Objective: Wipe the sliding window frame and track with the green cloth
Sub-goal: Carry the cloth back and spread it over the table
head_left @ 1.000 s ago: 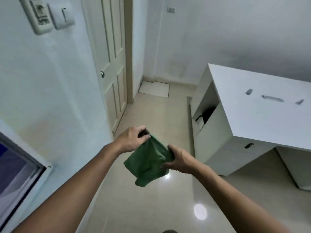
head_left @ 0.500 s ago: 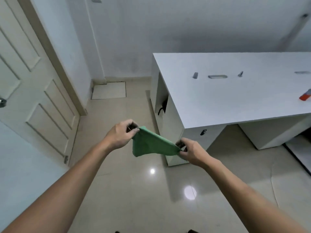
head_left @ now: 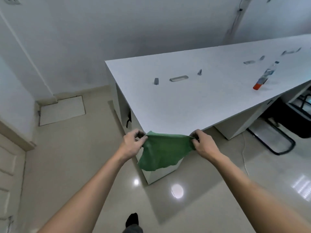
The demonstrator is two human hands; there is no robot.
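Note:
The green cloth (head_left: 164, 151) hangs spread between my two hands in front of the near corner of a white desk. My left hand (head_left: 132, 142) pinches its left top corner and my right hand (head_left: 202, 142) pinches its right top corner. The cloth's lower edge droops free above the floor. No sliding window or track is in view.
The long white desk (head_left: 193, 101) fills the right side, carrying a lying bottle with an orange cap (head_left: 264, 77) and small grey fittings. A black chair base (head_left: 277, 140) stands under it at right. A cream door (head_left: 10, 174) is at left. Glossy tiled floor (head_left: 75, 165) lies below.
My view has swung right, away from the window and door, toward the desk. My hands have pulled apart, spreading the bunched cloth open between them.

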